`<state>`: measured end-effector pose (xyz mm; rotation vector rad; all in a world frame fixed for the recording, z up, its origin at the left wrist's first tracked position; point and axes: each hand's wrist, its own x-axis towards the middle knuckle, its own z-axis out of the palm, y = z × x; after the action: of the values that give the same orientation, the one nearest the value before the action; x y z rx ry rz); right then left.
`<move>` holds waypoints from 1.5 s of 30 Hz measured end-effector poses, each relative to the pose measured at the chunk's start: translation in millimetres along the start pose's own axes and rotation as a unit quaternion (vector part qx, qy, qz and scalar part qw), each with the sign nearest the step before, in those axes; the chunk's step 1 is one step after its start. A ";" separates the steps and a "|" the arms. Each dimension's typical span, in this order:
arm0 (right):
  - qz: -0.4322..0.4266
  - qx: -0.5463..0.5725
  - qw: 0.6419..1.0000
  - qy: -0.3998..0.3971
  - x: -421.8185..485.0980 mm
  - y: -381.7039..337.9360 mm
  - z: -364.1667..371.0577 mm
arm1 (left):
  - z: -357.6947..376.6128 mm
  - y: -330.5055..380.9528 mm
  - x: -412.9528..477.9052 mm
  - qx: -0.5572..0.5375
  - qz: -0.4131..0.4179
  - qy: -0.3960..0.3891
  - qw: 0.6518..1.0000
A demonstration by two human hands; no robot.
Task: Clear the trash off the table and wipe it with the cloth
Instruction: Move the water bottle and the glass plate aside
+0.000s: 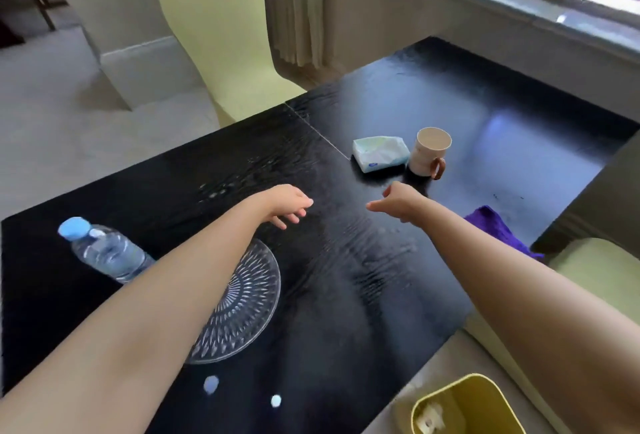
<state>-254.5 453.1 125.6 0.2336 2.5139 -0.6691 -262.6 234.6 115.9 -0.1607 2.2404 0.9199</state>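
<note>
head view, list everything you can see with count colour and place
table: 1, black, fills the middle
water bottle: 1, clear with blue cap, lying at the table's left
glass plate: 1, clear, near side, partly under the left arm
tissue pack: 1, white and pale green, far middle
mug: 1, cream with brown handle, right of the tissue pack
cloth: 1, purple, right edge of table
bin: 1, yellow, floor at lower right
chairs: 2, pale green, far side and right side
left hand: 1, open, empty, over the table
right hand: 1, loosely curled, empty
</note>
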 end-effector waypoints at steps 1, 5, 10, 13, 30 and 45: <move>-0.013 -0.006 1.000 -0.006 -8.6 -7.8 8.4 | 2.1 -11.6 -14.8 -0.004 -0.003 0.000 1.000; -0.044 -0.025 0.998 -0.042 -36.4 -33.4 51.4 | 13.9 -60.6 -67.3 -0.030 -0.023 0.006 0.999; -0.068 -0.072 0.991 -0.089 -53.3 -55.4 113.5 | 18.7 -131.2 -110.1 -0.013 -0.088 0.027 0.996; -0.067 -0.081 0.988 -0.113 -52.5 -66.0 147.5 | 12.2 -166.8 -121.1 -0.015 -0.126 0.054 0.990; 0.036 0.053 0.995 -0.073 -1.2 -94.8 228.7 | -65.2 -268.1 -90.1 -0.363 -0.071 0.408 0.835; 0.031 0.227 0.973 0.031 5.6 -8.2 111.8 | -41.3 -167.6 -27.6 -0.295 0.013 0.305 0.905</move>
<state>-212.1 389.7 43.2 0.4994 2.3669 -1.2229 -205.5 79.5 59.0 -0.7913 2.4212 1.7335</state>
